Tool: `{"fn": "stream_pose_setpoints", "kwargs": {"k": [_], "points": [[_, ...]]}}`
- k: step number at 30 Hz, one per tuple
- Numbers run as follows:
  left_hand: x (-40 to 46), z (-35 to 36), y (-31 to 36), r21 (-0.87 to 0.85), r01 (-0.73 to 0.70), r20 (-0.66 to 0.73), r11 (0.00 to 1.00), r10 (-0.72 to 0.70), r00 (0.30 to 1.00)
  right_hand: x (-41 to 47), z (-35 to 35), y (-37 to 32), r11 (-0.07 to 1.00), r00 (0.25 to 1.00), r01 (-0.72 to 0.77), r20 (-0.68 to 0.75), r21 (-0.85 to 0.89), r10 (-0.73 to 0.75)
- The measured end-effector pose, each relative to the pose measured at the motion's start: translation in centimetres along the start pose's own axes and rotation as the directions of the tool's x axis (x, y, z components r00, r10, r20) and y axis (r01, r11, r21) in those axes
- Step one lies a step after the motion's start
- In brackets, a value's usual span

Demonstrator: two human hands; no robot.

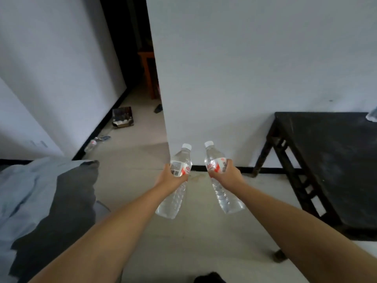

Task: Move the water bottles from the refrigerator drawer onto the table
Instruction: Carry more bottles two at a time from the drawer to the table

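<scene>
Mid-carry: left hand wrapped round the label of one bottle, right hand clamped likewise on a second bottle, both held over the floor, caps tilted away. Dark bench off to the right, apparently another bottle at its far edge. Best to turn right, level the bottles upright, set bases down flat, well in from the edge, then let go.
</scene>
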State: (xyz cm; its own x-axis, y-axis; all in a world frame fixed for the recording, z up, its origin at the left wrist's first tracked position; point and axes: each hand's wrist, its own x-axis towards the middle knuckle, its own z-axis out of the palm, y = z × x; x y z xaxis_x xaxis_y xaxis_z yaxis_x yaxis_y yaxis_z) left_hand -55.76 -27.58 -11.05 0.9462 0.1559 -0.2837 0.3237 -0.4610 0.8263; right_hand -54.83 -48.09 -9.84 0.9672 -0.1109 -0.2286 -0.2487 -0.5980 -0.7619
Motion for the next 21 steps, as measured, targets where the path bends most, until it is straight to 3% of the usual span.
{"fn": "stream_pose_setpoints", "kwargs": {"k": [6, 12, 21], "points": [[6.6, 5.0, 3.7, 0.071, -0.026, 0.122, 0.997, 0.017, 0.992, 6.4, -3.5, 1.6, 0.994, 0.99, -0.105, -0.092, 0.04, 0.108], [16.8, 10.5, 12.0, 0.194, -0.149, 0.183, 0.97, 0.113, 0.977, 16.6, -10.0, 3.3, 0.986, 0.973, -0.149, -0.169, 0.079, 0.16], [27.6, 19.0, 23.8, 0.179, -0.238, 0.303, 0.955, 0.177, 0.936, 27.3, -21.4, 6.0, 0.965, 0.919, -0.247, -0.294, 0.088, 0.262]]}}
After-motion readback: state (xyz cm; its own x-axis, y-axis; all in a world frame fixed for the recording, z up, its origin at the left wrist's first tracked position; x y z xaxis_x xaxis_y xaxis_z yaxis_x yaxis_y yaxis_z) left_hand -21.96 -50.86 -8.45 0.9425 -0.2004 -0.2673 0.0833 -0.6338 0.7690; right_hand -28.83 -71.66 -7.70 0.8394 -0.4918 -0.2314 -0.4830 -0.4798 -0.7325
